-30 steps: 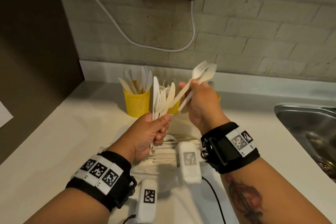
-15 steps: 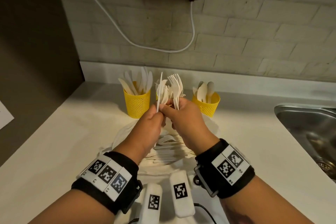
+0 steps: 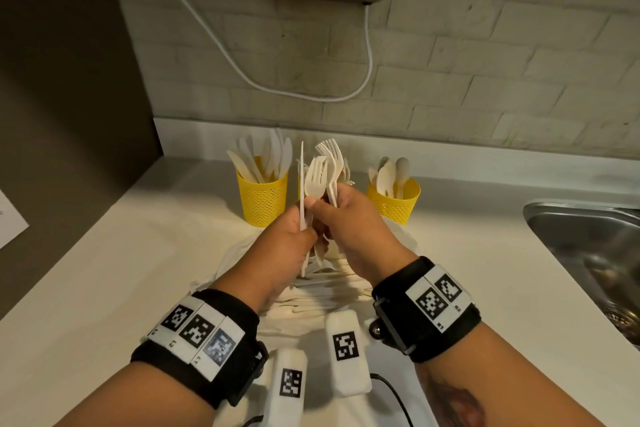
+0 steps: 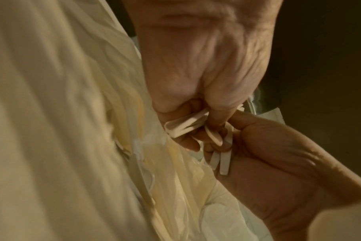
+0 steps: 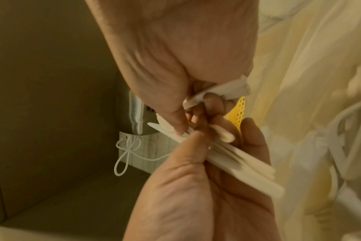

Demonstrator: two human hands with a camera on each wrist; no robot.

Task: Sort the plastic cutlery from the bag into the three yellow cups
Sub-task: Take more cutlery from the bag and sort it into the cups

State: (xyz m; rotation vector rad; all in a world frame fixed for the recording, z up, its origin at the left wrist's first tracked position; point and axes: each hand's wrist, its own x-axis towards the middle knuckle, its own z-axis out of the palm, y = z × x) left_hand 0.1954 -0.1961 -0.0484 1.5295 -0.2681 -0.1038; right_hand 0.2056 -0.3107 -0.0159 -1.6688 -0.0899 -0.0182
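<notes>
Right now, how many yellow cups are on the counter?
3. The left cup holds knives, the right cup holds spoons, and the middle cup stands between them, almost wholly hidden behind the hands and the forks they hold.

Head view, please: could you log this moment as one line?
left hand: grips knife and forks | right hand: grips forks | hands touching above bag | cups: knives left, spoons right
</notes>
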